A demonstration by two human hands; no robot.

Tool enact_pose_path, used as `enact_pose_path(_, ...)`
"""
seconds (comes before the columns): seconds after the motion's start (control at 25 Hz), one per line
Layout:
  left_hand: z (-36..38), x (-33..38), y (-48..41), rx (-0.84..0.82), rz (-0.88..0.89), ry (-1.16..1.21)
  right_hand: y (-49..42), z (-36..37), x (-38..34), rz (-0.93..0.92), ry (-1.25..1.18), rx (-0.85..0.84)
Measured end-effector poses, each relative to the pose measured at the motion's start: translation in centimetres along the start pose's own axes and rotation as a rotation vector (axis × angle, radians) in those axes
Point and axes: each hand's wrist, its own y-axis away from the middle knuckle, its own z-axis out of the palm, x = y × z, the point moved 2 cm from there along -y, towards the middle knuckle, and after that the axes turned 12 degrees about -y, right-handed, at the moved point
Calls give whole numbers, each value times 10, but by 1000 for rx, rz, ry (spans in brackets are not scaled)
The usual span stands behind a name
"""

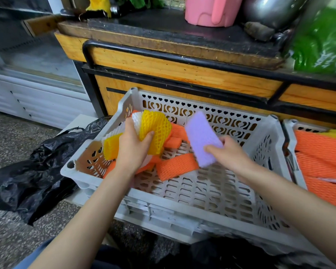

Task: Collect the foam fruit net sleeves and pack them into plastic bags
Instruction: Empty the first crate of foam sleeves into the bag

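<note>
The left hand is squeezed around a bunch of net sleeves, yellow ones and white ones, up over the left part of the gray crate in the middle of the frame. The right hand pinches one purple sleeve between thumb and fingers. The purple sleeve stands up tall and leans toward the upper left, so its top end points at the bunch. The two are near but not touching.

More orange sleeves lie flat on the crate floor, just under and between the two hands. Their long sides run mostly left to right. A second crate at the right edge holds a big pile of orange sleeves too.

The black plastic bag lies crumpled on the floor at the left of the frame, just beside the crate. It is on the left hand's side, so that hand is closer to it.

I think the purple sleeve goes onto the bunch next, with a short move to the left. After that the bunch would go left and down, into the bag. The bag's mouth looks folded shut, so it may need opening first.
</note>
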Motion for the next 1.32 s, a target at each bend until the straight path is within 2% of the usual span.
enact_pose_path(0.08, 2, 2, 2, -39, -15, -22, 7, 1, -11, -250, 150, 135)
enact_pose_path(0.16, 6, 3, 4, -101, -14, -25, 16, 18, -18, -435, 293, 114)
enact_pose_path(0.24, 7, 5, 8, -180, -13, 66, 18, 40, -20, -567, 351, 19)
enact_pose_path(0.36, 5, 6, 11, -318, -55, 340, 19, 61, -21, -633, 343, -187)
enact_pose_path(0.44, 2, 4, 7, -291, -101, 441, 19, 65, -25, -677, 352, -291)
enact_pose_path(0.52, -1, 6, 4, -160, -111, 365, 19, 64, -26, -675, 241, -332)
enact_pose_path(0.64, -4, 2, 0, -2, -110, 242, -3, 57, -13, -617, 97, -236)
enact_pose_path(0.76, -3, -1, -1, 37, -108, 233, -42, 55, 20, -557, 346, -204)
enact_pose_path(0.92, -2, 0, 0, 46, -91, 182, -78, 67, 65, -285, 731, -419)
enact_pose_path(1.2, 1, -4, -4, 22, -67, 132, -81, 67, 68, -307, 1052, -334)
enact_pose_path(1.32, 2, -3, -3, 0, -50, 117, -71, 52, 61, -299, 1048, -296)
